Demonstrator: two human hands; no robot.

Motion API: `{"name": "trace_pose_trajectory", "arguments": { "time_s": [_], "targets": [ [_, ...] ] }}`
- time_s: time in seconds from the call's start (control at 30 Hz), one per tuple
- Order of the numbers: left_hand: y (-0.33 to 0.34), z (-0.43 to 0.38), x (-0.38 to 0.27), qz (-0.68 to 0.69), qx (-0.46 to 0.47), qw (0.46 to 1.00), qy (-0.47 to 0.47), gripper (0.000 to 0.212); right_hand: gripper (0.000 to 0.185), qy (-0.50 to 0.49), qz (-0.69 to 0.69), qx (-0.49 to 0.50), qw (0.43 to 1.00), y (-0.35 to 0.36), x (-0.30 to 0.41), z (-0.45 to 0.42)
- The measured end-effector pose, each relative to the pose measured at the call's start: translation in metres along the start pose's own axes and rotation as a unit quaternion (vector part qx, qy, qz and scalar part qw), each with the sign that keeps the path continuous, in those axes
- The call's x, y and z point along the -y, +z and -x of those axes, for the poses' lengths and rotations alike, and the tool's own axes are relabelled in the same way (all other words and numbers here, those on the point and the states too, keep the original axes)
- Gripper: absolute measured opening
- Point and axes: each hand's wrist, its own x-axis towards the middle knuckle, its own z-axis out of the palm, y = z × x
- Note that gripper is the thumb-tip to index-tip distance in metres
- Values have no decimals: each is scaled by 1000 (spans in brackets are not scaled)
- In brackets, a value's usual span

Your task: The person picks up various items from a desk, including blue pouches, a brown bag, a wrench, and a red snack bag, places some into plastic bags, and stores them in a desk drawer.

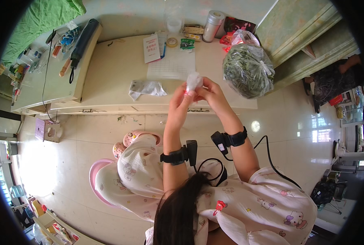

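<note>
A small crumpled white wad [194,81], perhaps thin plastic or tissue, is held up between both hands above the front part of the cream desk top [114,69]. My left hand [181,99] pinches it from the left, with a bit of red showing by the thumb. From the other side, the fingers of my right hand [211,92] grip it; some fingertips are hidden behind it. To the left of my hands lies a creased white cloth or wipe [147,89]. Just beyond them is a sheet of paper with a printed grid [172,65].
Toward the wall stand a silver flask [213,26], a tape roll [171,42], a green packet [187,43] and a printed card [151,49]. A clear bag of dried leaves [247,70] sits at the right. A folded umbrella [82,43] rests on the left cabinet. Drawers with handles [89,111] face me.
</note>
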Motion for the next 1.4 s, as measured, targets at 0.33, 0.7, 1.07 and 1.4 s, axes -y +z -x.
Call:
{"name": "trace_pose_trajectory", "arguments": {
  "time_s": [0.33, 0.7, 1.07, 1.4],
  "targets": [
    [-1, 6, -20, -186, 31, 978, -88, 28, 18, -73, -63, -186, 978, 0, -11, -8],
    [-12, 3, -17, -110, 82, 968, -208, 25, 19, 37, -432, -85, 897, 1, -7, -4],
    [-39, 6, -19, -267, -113, 950, -115, 19, 19, -39, -290, -202, 935, -35, 19, -8],
    [-1, 2, 14, -260, -4, 963, 75, 22, 38, -50, -27, -149, 987, -36, 42, -3]
  ]
}}
